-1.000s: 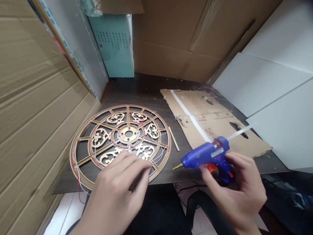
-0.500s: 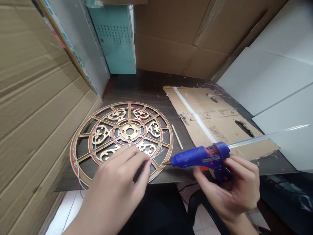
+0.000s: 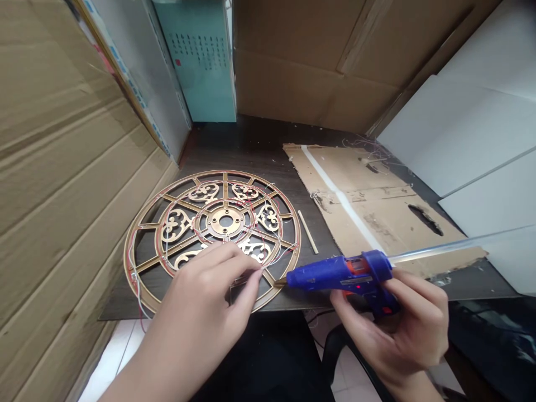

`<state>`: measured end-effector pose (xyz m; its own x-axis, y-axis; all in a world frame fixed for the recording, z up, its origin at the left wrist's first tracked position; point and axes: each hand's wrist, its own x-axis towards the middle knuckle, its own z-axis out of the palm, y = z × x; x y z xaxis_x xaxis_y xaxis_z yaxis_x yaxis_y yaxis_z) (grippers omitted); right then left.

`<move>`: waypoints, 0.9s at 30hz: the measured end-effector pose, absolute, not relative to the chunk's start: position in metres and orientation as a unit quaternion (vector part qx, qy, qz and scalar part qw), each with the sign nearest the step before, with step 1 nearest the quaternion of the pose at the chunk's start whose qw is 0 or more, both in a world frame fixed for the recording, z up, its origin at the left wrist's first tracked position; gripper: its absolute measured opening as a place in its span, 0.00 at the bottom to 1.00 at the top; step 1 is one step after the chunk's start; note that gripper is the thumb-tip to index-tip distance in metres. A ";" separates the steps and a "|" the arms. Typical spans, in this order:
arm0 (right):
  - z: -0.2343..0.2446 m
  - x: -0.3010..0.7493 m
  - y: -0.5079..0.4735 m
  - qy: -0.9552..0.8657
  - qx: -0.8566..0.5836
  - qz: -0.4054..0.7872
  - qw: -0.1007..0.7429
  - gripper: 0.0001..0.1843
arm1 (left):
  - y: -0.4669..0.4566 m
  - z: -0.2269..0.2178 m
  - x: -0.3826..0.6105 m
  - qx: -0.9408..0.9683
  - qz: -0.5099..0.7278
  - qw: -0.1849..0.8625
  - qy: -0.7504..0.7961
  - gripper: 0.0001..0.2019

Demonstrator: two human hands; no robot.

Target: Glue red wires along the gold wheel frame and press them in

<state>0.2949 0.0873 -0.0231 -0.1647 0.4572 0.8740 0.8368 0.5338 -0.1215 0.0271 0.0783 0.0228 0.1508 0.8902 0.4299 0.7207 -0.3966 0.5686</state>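
A round gold fretwork disc (image 3: 184, 220) with thin red and white wires running over it lies flat on the dark table (image 3: 251, 148). My left hand (image 3: 205, 312) rests on the disc's near edge, fingers pressed together on a spoke and wire. My right hand (image 3: 397, 329) grips a blue glue gun (image 3: 347, 274) by its handle. The gun lies level, pointing left, and its brass nozzle touches the disc's rim just right of my left fingertips. A clear glue stick (image 3: 452, 245) sticks out of the gun's back.
A torn cardboard sheet (image 3: 377, 206) lies on the table's right half, a thin wooden stick (image 3: 307, 224) between it and the disc. Cardboard panels (image 3: 62, 167) wall the left and back, white boards (image 3: 473, 139) the right. A teal box (image 3: 205, 61) stands behind.
My right hand has swung the glue gun leftward and levelled it, bringing the nozzle to the disc's rim. My left hand has stayed on the disc's near edge.
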 end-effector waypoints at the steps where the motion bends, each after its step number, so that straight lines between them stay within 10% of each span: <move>1: -0.023 0.295 0.086 -0.738 -0.440 -0.200 0.471 0.35 | 0.078 0.023 0.027 0.749 0.370 0.117 0.538 0.07; 27: 0.010 0.289 0.074 -0.753 -0.400 -0.276 0.442 0.12 | 0.076 0.021 0.028 0.741 0.360 0.122 0.554 0.08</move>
<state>0.2886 0.0745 0.0103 -0.2877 0.3593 0.8877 0.8477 0.5269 0.0614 0.0279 0.0760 0.0214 0.1275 0.9084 0.3982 0.7330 -0.3568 0.5792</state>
